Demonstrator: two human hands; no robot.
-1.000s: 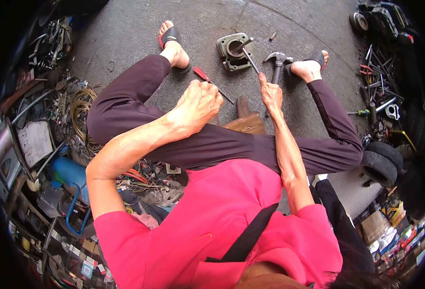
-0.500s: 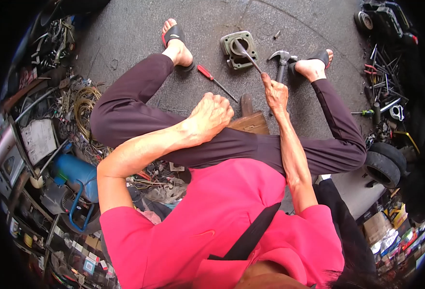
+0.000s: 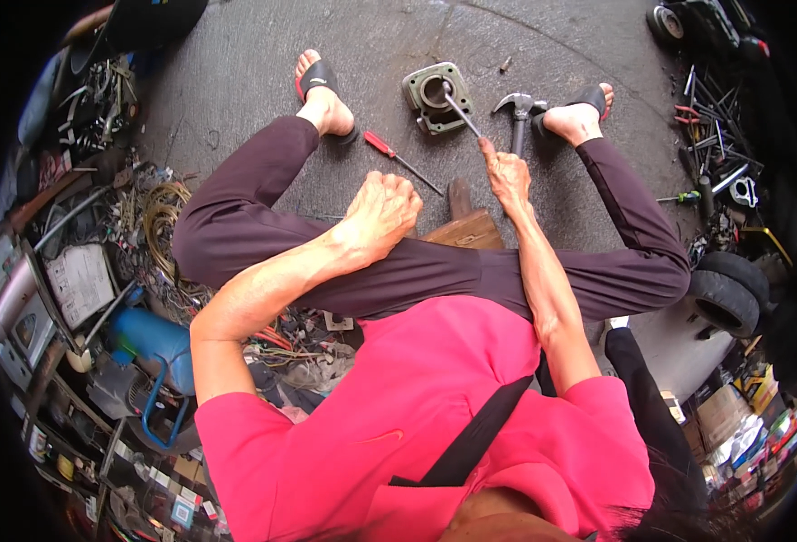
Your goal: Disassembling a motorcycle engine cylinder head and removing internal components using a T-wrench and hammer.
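A grey metal engine cylinder block (image 3: 454, 115) with a round bore lies on the floor between my feet. My right hand (image 3: 509, 179) is closed around a long thin metal rod (image 3: 464, 116), thumb stretched along it. The rod's wider, rounded end is over the bore's right edge; whether it touches is unclear. My left hand (image 3: 383, 215) rests as a loose fist on my left thigh, nothing showing in it. Just beyond that fist lies a red-handled screwdriver (image 3: 403, 162). A claw hammer (image 3: 519, 122) stands out to the right of the block, beside my right foot.
A wooden block (image 3: 466, 232) lies in front of my lap. A small metal piece (image 3: 506, 64) is beyond the cylinder block. Loose tools (image 3: 719, 135) and tyres (image 3: 726, 296) crowd the right; wire coils (image 3: 160, 212) and a blue tank (image 3: 154, 339) the left.
The rod has turned and its end now looks narrower, slightly further right over the bore. My left fist has slid a little left on the thigh. The whole view has shifted slightly.
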